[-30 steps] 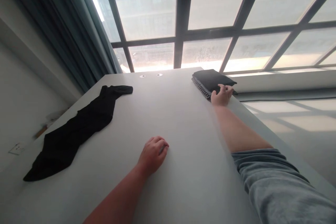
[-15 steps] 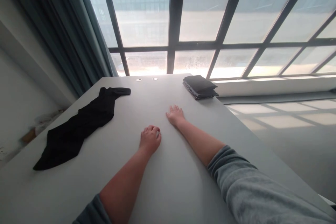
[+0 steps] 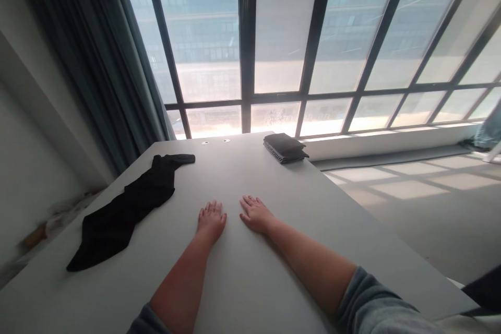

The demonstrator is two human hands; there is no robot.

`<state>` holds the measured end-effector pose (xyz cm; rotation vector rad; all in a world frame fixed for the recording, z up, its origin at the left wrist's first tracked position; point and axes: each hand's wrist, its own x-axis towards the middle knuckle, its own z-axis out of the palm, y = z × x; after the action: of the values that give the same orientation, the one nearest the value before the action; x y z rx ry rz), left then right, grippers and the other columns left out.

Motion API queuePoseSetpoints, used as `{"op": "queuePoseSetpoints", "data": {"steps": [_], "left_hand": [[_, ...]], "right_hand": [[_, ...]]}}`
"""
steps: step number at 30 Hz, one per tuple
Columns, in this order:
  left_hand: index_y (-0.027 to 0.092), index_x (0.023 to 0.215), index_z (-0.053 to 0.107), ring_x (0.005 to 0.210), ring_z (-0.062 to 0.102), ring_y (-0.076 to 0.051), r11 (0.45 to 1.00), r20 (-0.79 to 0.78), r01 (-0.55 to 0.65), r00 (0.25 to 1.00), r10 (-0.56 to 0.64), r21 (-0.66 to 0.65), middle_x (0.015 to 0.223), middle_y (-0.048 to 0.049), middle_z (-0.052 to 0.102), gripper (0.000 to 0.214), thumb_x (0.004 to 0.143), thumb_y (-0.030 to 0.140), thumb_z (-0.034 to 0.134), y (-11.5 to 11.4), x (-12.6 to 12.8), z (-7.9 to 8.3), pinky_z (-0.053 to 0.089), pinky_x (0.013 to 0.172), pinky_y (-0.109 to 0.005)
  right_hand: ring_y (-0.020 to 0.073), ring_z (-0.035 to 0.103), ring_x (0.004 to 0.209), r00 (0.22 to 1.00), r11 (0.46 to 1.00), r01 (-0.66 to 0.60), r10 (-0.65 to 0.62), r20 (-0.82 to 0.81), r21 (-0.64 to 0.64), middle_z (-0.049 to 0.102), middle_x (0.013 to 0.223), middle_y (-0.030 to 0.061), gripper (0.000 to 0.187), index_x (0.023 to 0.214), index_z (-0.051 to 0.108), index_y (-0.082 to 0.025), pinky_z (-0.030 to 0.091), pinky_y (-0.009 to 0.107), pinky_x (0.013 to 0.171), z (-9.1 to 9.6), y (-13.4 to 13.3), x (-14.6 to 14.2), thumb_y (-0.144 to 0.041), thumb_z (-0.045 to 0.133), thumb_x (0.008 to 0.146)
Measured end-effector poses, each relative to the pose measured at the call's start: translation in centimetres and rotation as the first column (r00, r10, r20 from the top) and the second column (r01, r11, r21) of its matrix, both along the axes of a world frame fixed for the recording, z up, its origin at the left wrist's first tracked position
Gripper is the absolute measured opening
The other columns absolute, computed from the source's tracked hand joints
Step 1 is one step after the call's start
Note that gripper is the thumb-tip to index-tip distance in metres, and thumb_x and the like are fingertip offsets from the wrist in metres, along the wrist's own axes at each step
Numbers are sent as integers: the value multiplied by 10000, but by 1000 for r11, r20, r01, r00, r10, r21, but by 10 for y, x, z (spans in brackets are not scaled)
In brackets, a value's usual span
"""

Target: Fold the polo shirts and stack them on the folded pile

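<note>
My left hand lies flat on the grey table, fingers stretched out and holding nothing. Beside it, a little to the right, my right hand also rests palm down with its fingers spread. A crumpled black garment lies on the table's left side, a short way from my left hand. At the far right corner sits a folded stack of dark cloth, well beyond my right hand.
A large window with dark frames runs behind the table, with a blue-grey curtain at its left. The table's right edge drops to a sunlit floor. Two small round holes mark the table's far edge.
My right hand left the folded stack and came back to rest flat beside my left hand. My left hand uncurled from a loose fist to flat. The view tilted upward.
</note>
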<state>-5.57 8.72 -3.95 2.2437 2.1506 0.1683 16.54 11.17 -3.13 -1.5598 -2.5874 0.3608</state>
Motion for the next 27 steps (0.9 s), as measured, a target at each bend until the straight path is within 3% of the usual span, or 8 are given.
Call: {"op": "queuePoseSetpoints", "data": {"steps": [5, 12, 16, 19, 23, 27], "left_hand": [[181, 1666, 337, 1617, 214, -307, 989, -44, 117, 992, -121, -85, 1744, -96, 221, 651, 1066, 434, 304, -12, -5, -3, 191, 1305, -542], [197, 1675, 321, 1625, 187, -297, 984, -56, 158, 985, -163, -85, 1748, -85, 199, 667, 1062, 454, 264, -25, -7, -1, 178, 1310, -536], [160, 1669, 328, 1624, 177, -328, 991, -60, 102, 992, -107, -87, 1746, -117, 190, 705, 1047, 488, 272, -25, 8, -2, 167, 1306, -563], [129, 1657, 349, 1617, 199, -345, 998, -33, -20, 999, 18, -61, 1739, -140, 215, 731, 1030, 497, 279, -23, 28, -2, 177, 1301, -572], [155, 1651, 370, 1611, 201, -370, 984, 15, -172, 985, 173, -45, 1736, -137, 240, 775, 999, 570, 302, -15, 50, -3, 169, 1289, -611], [164, 1640, 392, 1595, 243, -361, 986, 25, -164, 986, 165, -25, 1727, -136, 279, 786, 992, 603, 319, -4, 49, -5, 186, 1287, -598]], "right_hand": [[274, 195, 1602, 999, 999, -36, 37, -26, 28, 205, 1706, 98, 705, 1675, 363, -130, 140, 463, 1331, -1, -19, 23, -467, 416, 1059], [263, 287, 1570, 996, 998, -37, 41, -77, 47, 311, 1672, 97, 648, 1630, 464, -162, 197, 442, 1322, -1, -34, 50, -426, 453, 1038], [268, 278, 1572, 998, 999, 14, -11, -61, 39, 310, 1675, 96, 617, 1611, 498, -223, 168, 495, 1316, -2, -30, 53, -453, 474, 1039], [291, 227, 1588, 996, 996, 83, -82, -35, 34, 266, 1692, 100, 611, 1632, 460, -262, 107, 579, 1298, -1, -26, 48, -473, 451, 1058], [279, 224, 1587, 993, 992, 120, -119, -19, 35, 257, 1696, 100, 598, 1638, 444, -282, 86, 593, 1289, 1, -23, 41, -469, 435, 1069], [268, 227, 1585, 993, 993, 116, -116, -6, 24, 268, 1693, 92, 598, 1634, 447, -278, 100, 574, 1293, 1, -22, 42, -468, 441, 1068]]}}
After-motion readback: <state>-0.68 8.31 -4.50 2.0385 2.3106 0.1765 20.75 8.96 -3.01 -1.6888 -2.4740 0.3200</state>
